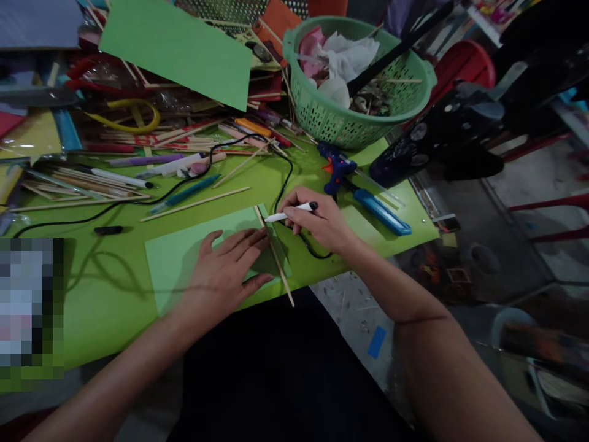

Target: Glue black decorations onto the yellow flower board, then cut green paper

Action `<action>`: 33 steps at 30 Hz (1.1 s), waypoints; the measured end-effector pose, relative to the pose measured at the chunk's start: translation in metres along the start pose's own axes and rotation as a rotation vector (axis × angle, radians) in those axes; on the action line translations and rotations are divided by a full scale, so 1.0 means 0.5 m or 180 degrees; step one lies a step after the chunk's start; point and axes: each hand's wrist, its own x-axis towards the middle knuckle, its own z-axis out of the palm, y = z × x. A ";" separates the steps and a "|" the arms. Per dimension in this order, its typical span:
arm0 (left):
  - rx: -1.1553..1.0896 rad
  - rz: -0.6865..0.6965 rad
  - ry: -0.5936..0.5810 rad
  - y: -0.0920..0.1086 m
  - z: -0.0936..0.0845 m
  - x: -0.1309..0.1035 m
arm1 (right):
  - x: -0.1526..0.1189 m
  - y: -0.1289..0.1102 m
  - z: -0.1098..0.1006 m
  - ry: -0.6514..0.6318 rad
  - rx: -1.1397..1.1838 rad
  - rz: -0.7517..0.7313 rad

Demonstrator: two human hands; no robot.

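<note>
A light green sheet of paper [172,255] lies near the front edge of the green table. Across its right side runs a thin wooden stick [281,270], its lower end sticking out past the table edge. My left hand [230,261] rests flat on the paper, fingers stretched out, with fingertips at the stick. In my right hand [317,221] is a white marker [292,212], pinched like a pen. Its tip is beside the stick's upper part, at the paper; I cannot tell whether it touches. A black marker cap [108,230] lies to the left of the paper.
Behind stand a green basket [354,126] of scraps and a larger green sheet [179,52] on a heap of supplies. To the right are a blue glue gun [335,167] and a blue cutter [381,212]. A black cord [184,184] winds over the table among sticks and pens.
</note>
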 end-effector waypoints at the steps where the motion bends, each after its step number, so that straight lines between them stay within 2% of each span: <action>1: -0.0010 -0.0016 -0.0007 0.000 0.000 0.000 | -0.001 0.000 0.000 0.0004 0.0008 0.0005; 7: -0.0004 0.0013 0.0059 -0.003 0.007 -0.001 | -0.010 0.001 0.000 -0.0002 0.0129 0.0047; 17: -0.0021 0.0028 0.0018 0.001 -0.004 0.000 | -0.025 0.006 -0.001 -0.0032 0.0186 0.0094; 33: -0.0074 0.0037 -0.0057 0.005 -0.012 -0.002 | -0.077 -0.024 -0.006 -0.0181 0.0077 0.0369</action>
